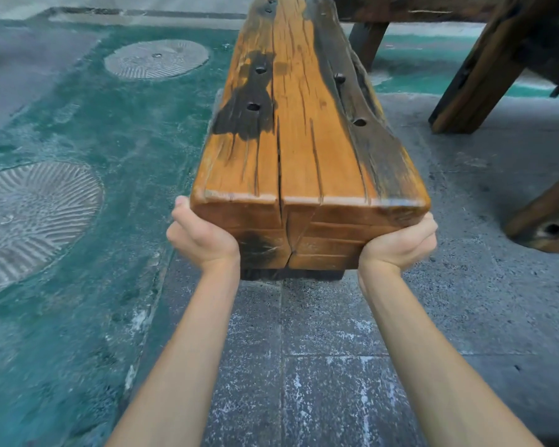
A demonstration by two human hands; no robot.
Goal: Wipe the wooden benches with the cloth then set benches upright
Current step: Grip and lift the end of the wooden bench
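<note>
Both grips clamp the bench (304, 140) end: left hand (200, 235), right hand (400, 241). Lift evenly, since it looks heavy.

Two bare forearms, lower centre of frame.
Left hand (200, 235) and right hand (399, 243): ungloved, forearms uncovered right down to the bottom edge of the frame; fingers mostly hidden.
</note>
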